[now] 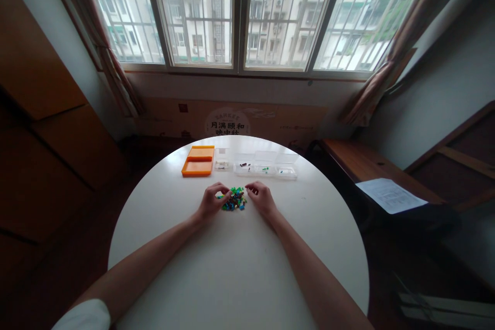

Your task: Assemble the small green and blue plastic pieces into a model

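Observation:
A small heap of mixed plastic building bricks (235, 201), in green, blue, yellow and brown, lies on the white round table. At its left edge is my left hand (212, 200), with curled fingers and the thumb reaching into the bricks. Its fingertips are drawn together, and what they hold, if anything, is too small to make out. On the opposite side, my right hand (263, 198) is beside the heap with thumb and fingers in a pinch. Any piece between those fingertips is too tiny to name.
Behind the heap, an orange two-part tray (198, 167) stands left of several clear plastic boxes (247, 170) with open lids, holding small pieces sorted in them. The round table (232, 278) has a curved edge. A wooden bench (344, 157) with a paper sheet (390, 195) is at the right.

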`<act>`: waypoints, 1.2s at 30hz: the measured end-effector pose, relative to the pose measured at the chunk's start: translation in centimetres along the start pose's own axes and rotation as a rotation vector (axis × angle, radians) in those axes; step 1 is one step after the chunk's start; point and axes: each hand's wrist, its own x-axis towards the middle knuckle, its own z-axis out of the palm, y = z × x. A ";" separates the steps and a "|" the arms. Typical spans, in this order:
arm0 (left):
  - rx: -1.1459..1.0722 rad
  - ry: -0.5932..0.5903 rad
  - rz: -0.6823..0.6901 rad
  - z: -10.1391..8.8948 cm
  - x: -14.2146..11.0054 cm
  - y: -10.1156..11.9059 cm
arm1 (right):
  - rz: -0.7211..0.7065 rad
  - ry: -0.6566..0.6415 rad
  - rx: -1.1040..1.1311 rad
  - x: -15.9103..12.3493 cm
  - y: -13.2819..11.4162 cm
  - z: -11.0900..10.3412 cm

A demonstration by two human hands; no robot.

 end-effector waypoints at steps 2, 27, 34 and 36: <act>-0.004 -0.001 -0.006 0.0 0.0 0.0 | -0.034 -0.038 -0.011 -0.5 -0.4 0.0; 0.003 -0.014 0.008 0.0 -0.1 0.0 | -0.020 -0.087 0.106 -1.3 -1.7 -0.1; 0.171 -0.039 0.120 0.1 -0.4 0.8 | 0.264 -0.094 0.746 -0.9 -2.9 0.8; 0.191 -0.038 0.148 0.2 -0.5 0.9 | 0.290 -0.119 0.794 -1.1 -3.2 1.0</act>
